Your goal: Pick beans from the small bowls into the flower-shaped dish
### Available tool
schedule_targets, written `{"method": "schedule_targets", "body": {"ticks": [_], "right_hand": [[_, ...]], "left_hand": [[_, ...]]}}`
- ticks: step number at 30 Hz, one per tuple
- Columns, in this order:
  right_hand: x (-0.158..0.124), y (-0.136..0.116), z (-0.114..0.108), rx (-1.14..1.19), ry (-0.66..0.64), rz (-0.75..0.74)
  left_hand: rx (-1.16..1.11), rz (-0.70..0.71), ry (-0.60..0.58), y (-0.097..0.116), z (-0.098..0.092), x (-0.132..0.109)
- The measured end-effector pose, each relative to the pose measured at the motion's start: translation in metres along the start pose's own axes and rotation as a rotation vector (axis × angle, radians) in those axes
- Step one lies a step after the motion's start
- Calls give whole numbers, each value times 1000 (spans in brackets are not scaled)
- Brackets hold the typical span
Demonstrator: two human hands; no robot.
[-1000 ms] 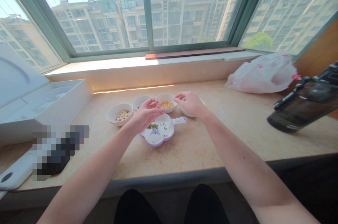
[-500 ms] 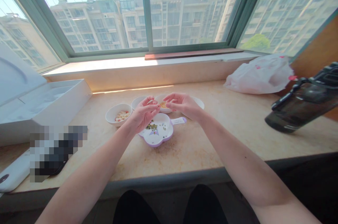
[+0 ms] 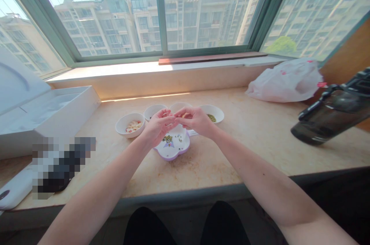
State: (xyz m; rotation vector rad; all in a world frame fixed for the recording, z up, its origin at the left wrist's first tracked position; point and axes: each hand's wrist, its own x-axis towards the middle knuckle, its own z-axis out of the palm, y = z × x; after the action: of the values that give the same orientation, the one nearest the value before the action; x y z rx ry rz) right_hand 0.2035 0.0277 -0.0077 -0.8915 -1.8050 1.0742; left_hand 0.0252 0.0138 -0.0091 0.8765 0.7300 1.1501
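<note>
Along the counter, leftmost of the row, a white bowl holds pale slices, a second bowl beside it. Next, the left hand hovers above a purple-rimmed dish of green beans, fingertips meeting the right hand's; whether either pinches anything, I cannot tell. Rightmost, another bowl holds green grains.

an open white box lies left; a plastic bag sits near a dark bottle.
</note>
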Motion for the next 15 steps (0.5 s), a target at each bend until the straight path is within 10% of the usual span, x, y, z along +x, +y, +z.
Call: {"method": "schedule_targets", "body": {"ticks": [15], "right_hand": [[6, 2, -19, -358, 441, -72]], "left_hand": [[54, 19, -15, 9, 2, -4]]}}
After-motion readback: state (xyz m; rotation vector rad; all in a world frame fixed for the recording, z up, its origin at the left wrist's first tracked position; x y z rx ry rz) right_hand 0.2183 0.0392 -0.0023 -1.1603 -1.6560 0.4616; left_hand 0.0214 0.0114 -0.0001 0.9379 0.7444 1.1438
